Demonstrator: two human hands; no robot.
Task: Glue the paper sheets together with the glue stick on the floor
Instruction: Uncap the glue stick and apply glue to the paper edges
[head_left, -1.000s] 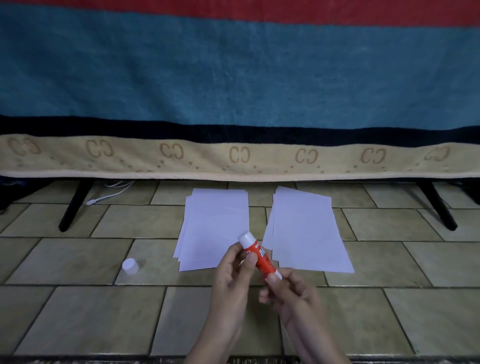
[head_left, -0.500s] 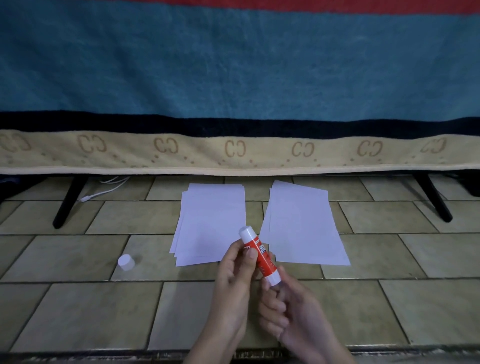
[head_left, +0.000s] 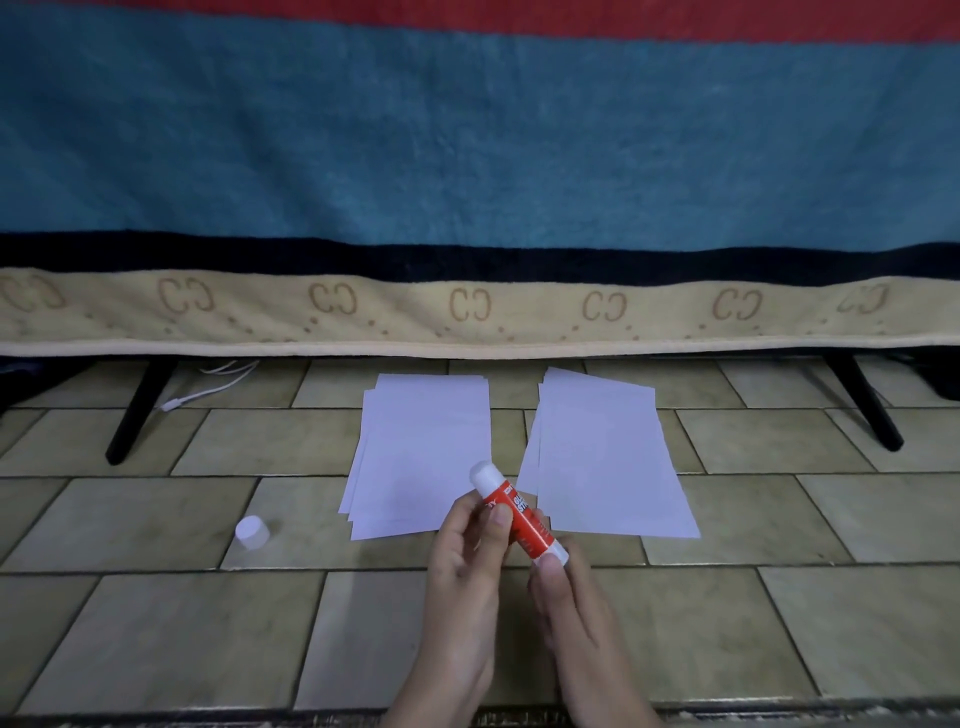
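Both my hands hold a red and white glue stick (head_left: 519, 514) tilted above the tiled floor, its white tip pointing up and left. My left hand (head_left: 467, 566) grips the upper body with thumb and fingers. My right hand (head_left: 566, 597) pinches the white base end. The stick's white cap (head_left: 252, 532) lies on the floor to the left. Two small stacks of white paper lie ahead: the left stack (head_left: 423, 452) and the right stack (head_left: 605, 457), a narrow gap between them.
A bed draped in a blue, black and beige blanket (head_left: 467, 208) spans the back. Its black legs (head_left: 137, 410) (head_left: 865, 405) stand at left and right. A white cable (head_left: 208, 387) lies under the bed at left. The floor is tan tile (head_left: 156, 639).
The hands and glue stick stay in nearly the same place. My right fingers have shifted round the base end of the stick.
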